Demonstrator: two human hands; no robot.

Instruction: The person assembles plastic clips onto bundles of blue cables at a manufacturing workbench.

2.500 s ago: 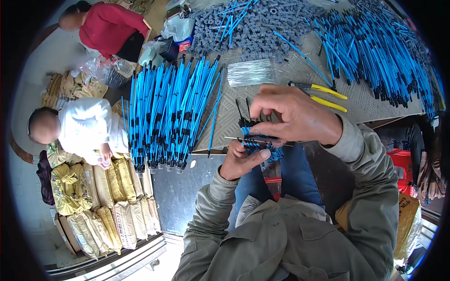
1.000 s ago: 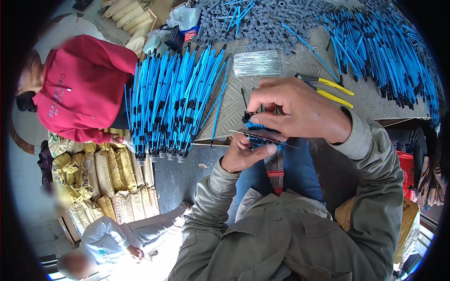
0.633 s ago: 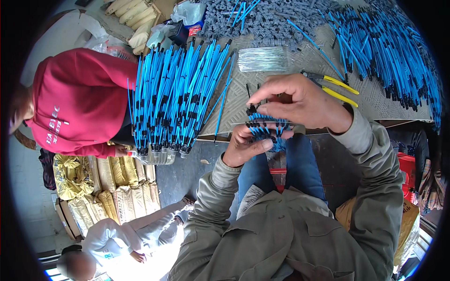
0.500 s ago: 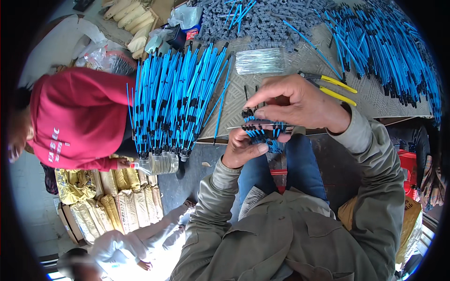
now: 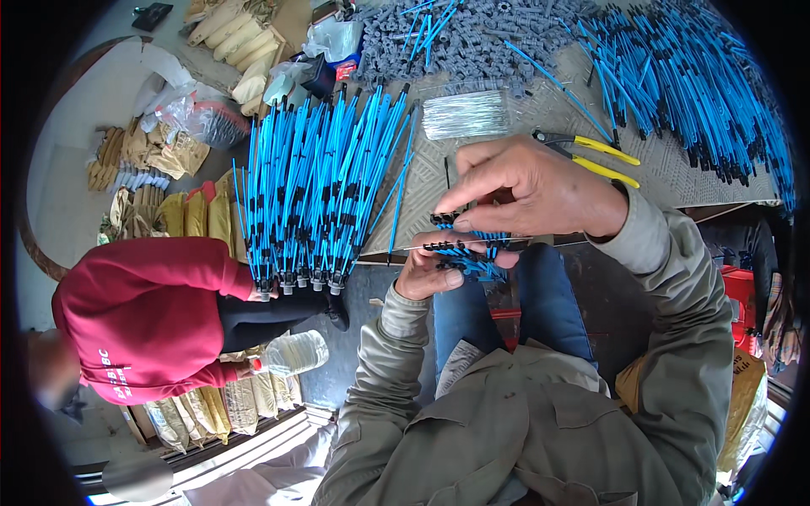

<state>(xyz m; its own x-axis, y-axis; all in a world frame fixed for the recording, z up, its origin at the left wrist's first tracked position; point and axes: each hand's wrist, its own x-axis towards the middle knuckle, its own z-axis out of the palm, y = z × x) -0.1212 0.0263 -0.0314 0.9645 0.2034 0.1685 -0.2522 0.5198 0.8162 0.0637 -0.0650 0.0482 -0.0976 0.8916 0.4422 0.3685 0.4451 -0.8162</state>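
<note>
My left hand (image 5: 422, 271) is closed round a bundle of thin blue sticks with black ends (image 5: 481, 265), held above my lap near the table edge. A thin straight wire (image 5: 553, 238) lies across the bundle. Over it, my right hand (image 5: 540, 190) has thumb and forefinger brought together at the black tips (image 5: 442, 220). Exactly what sits between those fingertips is partly hidden. On the table just beyond are a clear pack of silvery wires (image 5: 467, 114) and pliers with yellow handles (image 5: 603, 160).
Many blue sticks with black parts stand in rows (image 5: 325, 185) at the table's left edge. Another large heap (image 5: 700, 93) lies at the right, and grey plastic fittings (image 5: 481, 42) are piled at the back. A person in a red top (image 5: 160, 312) holds a clear bottle (image 5: 297, 352) at left.
The person in red has moved nearer along the left side, carrying the bottle lower in the picture. A person in white has mostly left view. My hands stay at the bundle, my left thumb slightly shifted.
</note>
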